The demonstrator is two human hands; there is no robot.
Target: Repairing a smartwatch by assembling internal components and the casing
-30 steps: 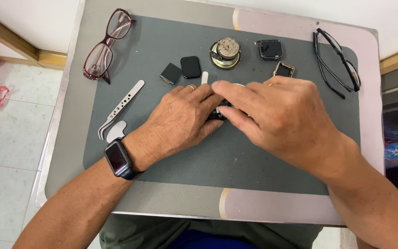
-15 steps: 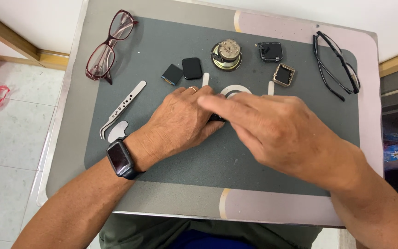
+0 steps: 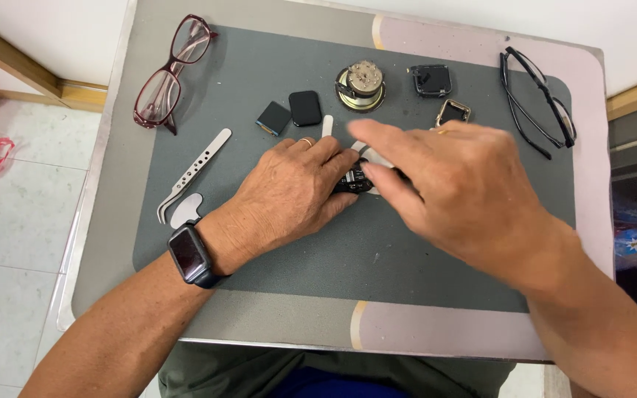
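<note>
Clearly the left hand (image 3: pixel 289 193) lies flat-ish on the grey mat (image 3: pixel 407 265), its fingers curled over a small dark part (image 3: pixel 353 180) and pinning it at the middle of the mat. The right hand (image 3: pixel 466 195) hovers just over the same spot, fingers loosely spread and blurred — whether it grips anything I cannot tell.

The risk, as I judge it: the part is small and only pressed, not clamped, so a slip of either hand could flick it off the mat and over the edge of the table (image 3: pixel 436 324). Loose pieces sit close by — two dark square pieces (image 3: pixel 290 112), a round brass-coloured mechanism (image 3: pixel 360 86), a small gold-rimmed case (image 3: pixel 453 112) — and a sweeping wrist could scatter them. The tweezers (image 3: pixel 193 171) lie beside the left wrist.

No tray, dish or box is in view — everything rests bare on the mat.
</note>
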